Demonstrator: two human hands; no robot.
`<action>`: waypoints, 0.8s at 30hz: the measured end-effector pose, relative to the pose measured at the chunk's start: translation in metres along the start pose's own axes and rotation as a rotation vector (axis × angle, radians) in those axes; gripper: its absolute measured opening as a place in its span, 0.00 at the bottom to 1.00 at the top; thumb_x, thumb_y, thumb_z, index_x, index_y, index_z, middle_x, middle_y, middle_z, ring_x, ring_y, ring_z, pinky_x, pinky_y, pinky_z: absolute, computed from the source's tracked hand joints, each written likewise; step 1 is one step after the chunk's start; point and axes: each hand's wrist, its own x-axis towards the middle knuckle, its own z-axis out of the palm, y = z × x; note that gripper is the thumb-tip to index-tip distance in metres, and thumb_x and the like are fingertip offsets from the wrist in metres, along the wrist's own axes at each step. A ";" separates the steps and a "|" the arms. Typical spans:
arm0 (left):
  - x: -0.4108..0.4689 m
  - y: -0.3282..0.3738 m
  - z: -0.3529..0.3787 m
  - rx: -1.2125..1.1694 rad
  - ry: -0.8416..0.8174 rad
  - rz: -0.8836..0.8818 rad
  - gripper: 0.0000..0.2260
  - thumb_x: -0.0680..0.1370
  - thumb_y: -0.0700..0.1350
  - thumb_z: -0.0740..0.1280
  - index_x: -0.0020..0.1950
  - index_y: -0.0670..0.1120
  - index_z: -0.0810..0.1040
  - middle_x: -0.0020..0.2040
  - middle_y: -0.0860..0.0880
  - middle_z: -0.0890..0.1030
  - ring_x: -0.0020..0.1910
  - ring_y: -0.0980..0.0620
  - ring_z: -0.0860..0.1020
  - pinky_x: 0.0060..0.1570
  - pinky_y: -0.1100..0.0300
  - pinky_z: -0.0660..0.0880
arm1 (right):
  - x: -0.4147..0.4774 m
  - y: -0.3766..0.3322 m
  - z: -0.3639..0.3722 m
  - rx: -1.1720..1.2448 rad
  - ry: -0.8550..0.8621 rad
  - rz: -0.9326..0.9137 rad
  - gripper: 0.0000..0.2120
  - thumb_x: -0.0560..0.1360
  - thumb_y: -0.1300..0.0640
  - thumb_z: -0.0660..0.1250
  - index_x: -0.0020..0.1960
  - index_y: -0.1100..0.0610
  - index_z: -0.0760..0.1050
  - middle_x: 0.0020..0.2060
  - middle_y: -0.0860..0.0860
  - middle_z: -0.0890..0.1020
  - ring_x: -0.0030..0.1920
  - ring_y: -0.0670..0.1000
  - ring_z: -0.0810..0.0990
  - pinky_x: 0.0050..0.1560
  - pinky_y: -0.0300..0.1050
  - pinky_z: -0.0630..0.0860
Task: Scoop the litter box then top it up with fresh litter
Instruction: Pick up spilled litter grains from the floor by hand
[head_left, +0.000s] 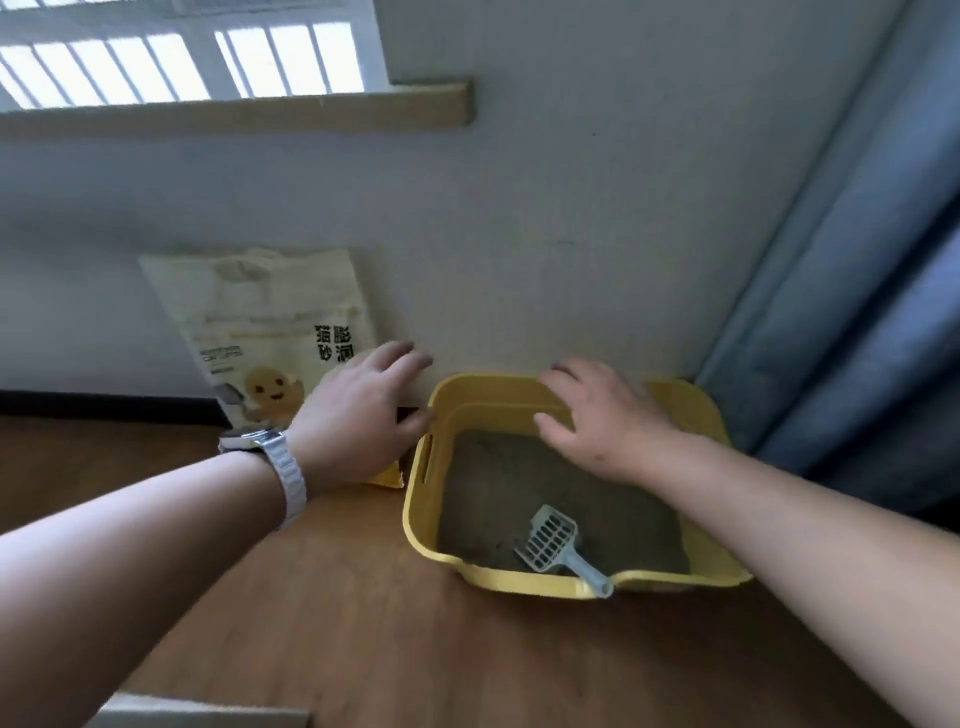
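Observation:
A yellow litter box (415, 499) stands on the wooden floor against the wall, holding grey-brown litter (509, 499). A pale blue slotted scoop (556, 543) lies in the litter with its handle resting on the near rim. A cream litter bag (260, 322) with a yellow cartoon figure leans on the wall left of the box. My left hand (358, 410), with a white watch on the wrist, hovers with relaxed fingers in front of the bag, near the box's far-left corner. My right hand (602, 415) is spread over the back of the box, holding nothing.
A blue curtain (841, 291) hangs to the floor right of the box. The white wall (571, 208) runs behind, with a window sill (260, 111) above. A pale object's edge (197, 712) shows at the bottom left. Wooden floor (337, 623) stretches in front.

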 end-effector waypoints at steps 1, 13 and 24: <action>0.001 0.014 0.006 0.013 -0.010 0.021 0.27 0.79 0.60 0.62 0.76 0.55 0.62 0.77 0.51 0.62 0.74 0.47 0.63 0.70 0.50 0.64 | -0.010 0.011 0.000 -0.008 0.001 0.006 0.26 0.78 0.41 0.56 0.73 0.51 0.63 0.71 0.51 0.67 0.71 0.54 0.65 0.69 0.52 0.63; -0.034 0.147 -0.044 -0.060 -0.173 0.074 0.26 0.78 0.58 0.63 0.74 0.53 0.66 0.75 0.47 0.66 0.73 0.43 0.65 0.69 0.46 0.63 | -0.127 0.052 -0.105 0.051 -0.168 0.150 0.25 0.78 0.42 0.56 0.72 0.49 0.65 0.71 0.49 0.67 0.70 0.53 0.64 0.68 0.53 0.65; -0.086 0.207 -0.165 -0.069 -0.264 0.068 0.24 0.77 0.55 0.67 0.72 0.51 0.70 0.72 0.46 0.71 0.70 0.43 0.69 0.66 0.48 0.67 | -0.185 0.028 -0.237 0.113 -0.258 0.153 0.24 0.78 0.43 0.57 0.71 0.51 0.67 0.70 0.49 0.68 0.69 0.53 0.65 0.68 0.53 0.65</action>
